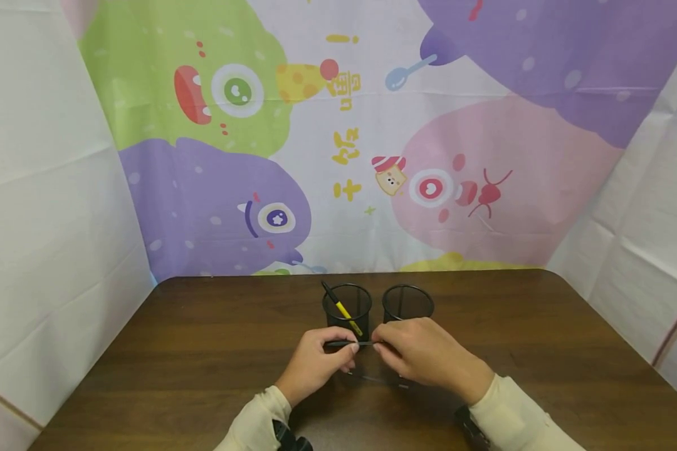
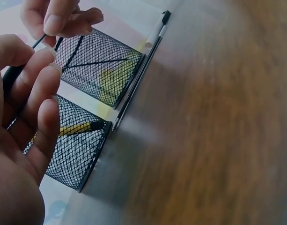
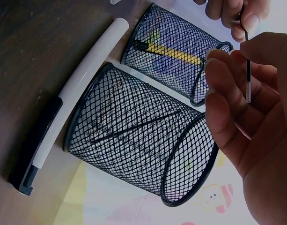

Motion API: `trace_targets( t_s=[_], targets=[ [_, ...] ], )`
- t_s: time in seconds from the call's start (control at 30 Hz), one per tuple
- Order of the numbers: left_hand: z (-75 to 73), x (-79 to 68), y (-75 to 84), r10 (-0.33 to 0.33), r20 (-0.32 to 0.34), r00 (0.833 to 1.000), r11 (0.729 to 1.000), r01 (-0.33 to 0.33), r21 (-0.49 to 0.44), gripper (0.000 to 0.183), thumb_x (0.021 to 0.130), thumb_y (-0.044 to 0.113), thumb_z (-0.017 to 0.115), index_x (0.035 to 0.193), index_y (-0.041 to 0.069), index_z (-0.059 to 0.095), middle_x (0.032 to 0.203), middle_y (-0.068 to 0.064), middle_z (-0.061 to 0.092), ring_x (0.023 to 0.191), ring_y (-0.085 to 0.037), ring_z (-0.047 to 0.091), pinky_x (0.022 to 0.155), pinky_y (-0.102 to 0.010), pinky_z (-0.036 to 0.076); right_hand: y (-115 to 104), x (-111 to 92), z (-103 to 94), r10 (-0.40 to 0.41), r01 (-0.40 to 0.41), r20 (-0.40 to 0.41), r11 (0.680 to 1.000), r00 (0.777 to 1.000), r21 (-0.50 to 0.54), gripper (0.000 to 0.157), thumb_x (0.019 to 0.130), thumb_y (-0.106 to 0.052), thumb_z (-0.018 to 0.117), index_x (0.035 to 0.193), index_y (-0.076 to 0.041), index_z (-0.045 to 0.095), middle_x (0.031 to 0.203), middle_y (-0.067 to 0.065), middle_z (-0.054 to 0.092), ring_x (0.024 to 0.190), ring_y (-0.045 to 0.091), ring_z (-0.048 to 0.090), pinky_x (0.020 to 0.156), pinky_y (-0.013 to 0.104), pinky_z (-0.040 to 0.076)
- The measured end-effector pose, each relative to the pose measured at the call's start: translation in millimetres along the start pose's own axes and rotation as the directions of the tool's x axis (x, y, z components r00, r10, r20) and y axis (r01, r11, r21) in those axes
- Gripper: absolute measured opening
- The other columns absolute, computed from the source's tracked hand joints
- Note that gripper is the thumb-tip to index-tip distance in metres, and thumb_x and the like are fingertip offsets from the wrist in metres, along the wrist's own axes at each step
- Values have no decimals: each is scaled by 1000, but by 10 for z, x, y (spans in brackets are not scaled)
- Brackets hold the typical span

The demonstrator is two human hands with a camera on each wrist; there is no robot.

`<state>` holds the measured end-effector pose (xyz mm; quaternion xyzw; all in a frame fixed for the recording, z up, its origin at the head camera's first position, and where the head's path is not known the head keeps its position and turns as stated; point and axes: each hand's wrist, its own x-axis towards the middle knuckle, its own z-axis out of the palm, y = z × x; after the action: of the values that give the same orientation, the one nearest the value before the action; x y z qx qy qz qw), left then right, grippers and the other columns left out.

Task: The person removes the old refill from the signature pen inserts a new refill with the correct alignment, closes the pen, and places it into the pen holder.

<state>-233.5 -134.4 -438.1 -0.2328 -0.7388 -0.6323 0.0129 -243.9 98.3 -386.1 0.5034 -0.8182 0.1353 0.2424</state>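
Between the two hands stretches a thin pen refill [image 1: 365, 343], dark with a pale end [image 3: 248, 91] in the right wrist view. My left hand [image 1: 318, 363] holds a thicker black pen piece [image 2: 13, 77] from which the refill runs; the fingers partly hide it. The right hand [image 1: 429, 354] pinches the refill between thumb and forefinger, its other fingers loosely bent. On the table below lies a whitish pen barrel [image 3: 82, 79] with a black clip [image 3: 38, 140], just in front of two black mesh pen cups.
In the left mesh cup [image 1: 367, 307] a yellow pen with a black end [image 1: 343, 310] leans against the rim. The right mesh cup [image 1: 409, 300] stands beside it. Behind the brown wooden table [image 1: 203, 351] hangs a cloth printed with cartoon monsters [image 1: 248, 188]; white sheets flank both sides.
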Motion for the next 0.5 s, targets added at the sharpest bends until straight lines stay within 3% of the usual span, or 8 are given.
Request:
trace_targets(
  t_s=[0.17,0.5],
  targets=[
    [12,-17,1,10,2,1000,1000,-10,23,19,94,13,71,99,-5,69,73,-6,70,66,-23,68,62,-33,60,-12,-16,14,-14,14,-3,1000,1000,4,5,96,-17,66,92,-17,69,82,-12,67,62,-5,52,55,17,49],
    [63,-11,113,-11,2,1000,998,11,56,12,94,4,68,101,-5,70,76,-13,71,64,-21,68,62,-29,58,-26,-12,11,-19,19,3,1000,1000,18,5,95,-17,67,94,-15,71,83,-11,67,62,-4,53,55,16,49]
  ],
)
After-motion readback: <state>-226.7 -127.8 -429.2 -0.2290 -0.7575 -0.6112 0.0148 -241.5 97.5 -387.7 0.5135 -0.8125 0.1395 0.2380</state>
